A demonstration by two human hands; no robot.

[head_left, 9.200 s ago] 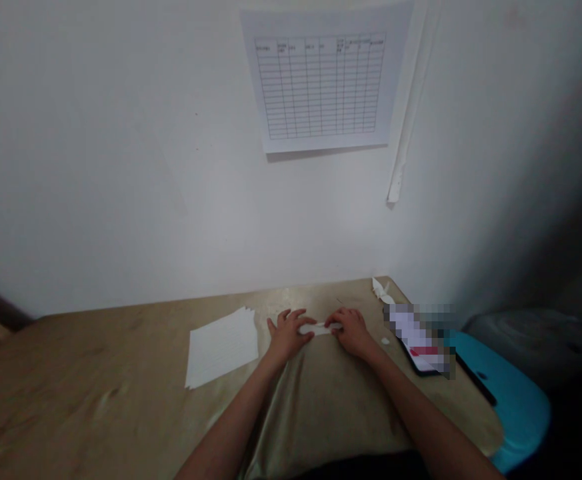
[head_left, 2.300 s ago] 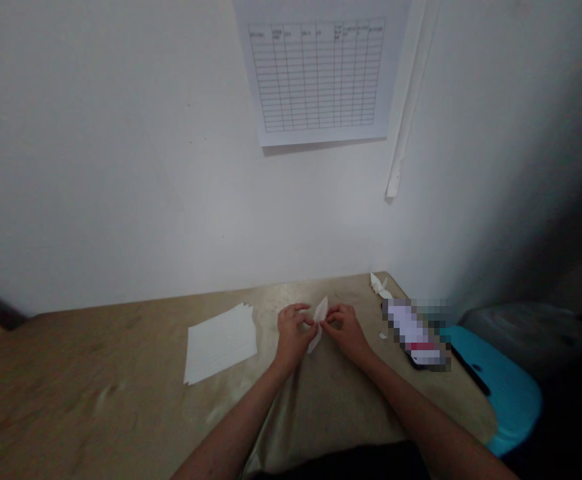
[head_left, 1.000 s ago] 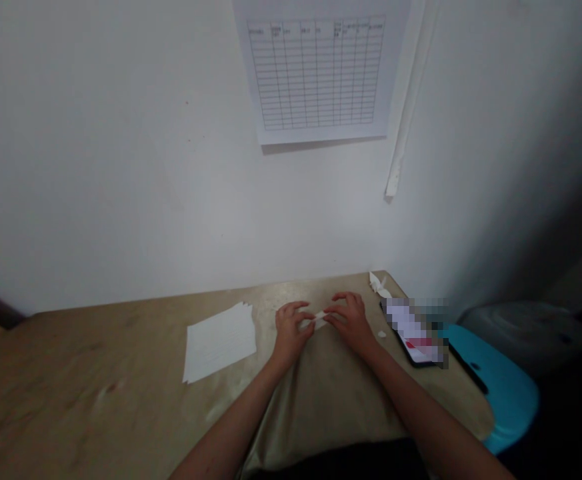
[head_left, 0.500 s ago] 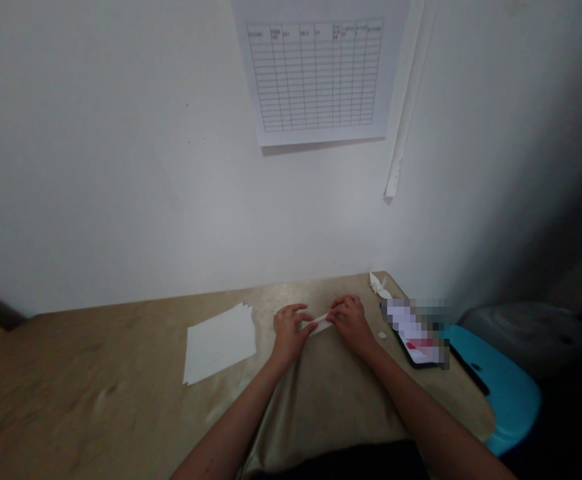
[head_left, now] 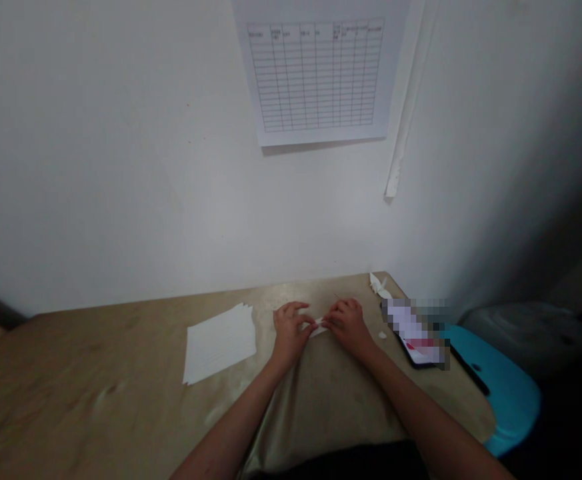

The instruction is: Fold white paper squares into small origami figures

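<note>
Between my two hands, low over the table, is a small folded piece of white paper (head_left: 319,329). My left hand (head_left: 291,329) pinches its left end with thumb and forefinger, the other fingers curled loosely. From the other side my right hand (head_left: 345,323) grips it, fingers bent over the paper and hiding much of it. The fingertips of both hands are close together. To the left of my left hand lies a fanned stack of white paper sheets (head_left: 221,343).
A folded white paper figure (head_left: 379,285) stands at the table's back right corner, near a phone (head_left: 415,333) and a small white scrap (head_left: 382,335). A turquoise stool or chair (head_left: 513,393) is beside the table (head_left: 95,373). A printed sheet (head_left: 321,80) hangs on the wall.
My right hand has shifted slightly left, bringing its fingertips nearer to my left hand's. Less of the folded paper shows between them. The stack, phone and paper figure have stayed put.
</note>
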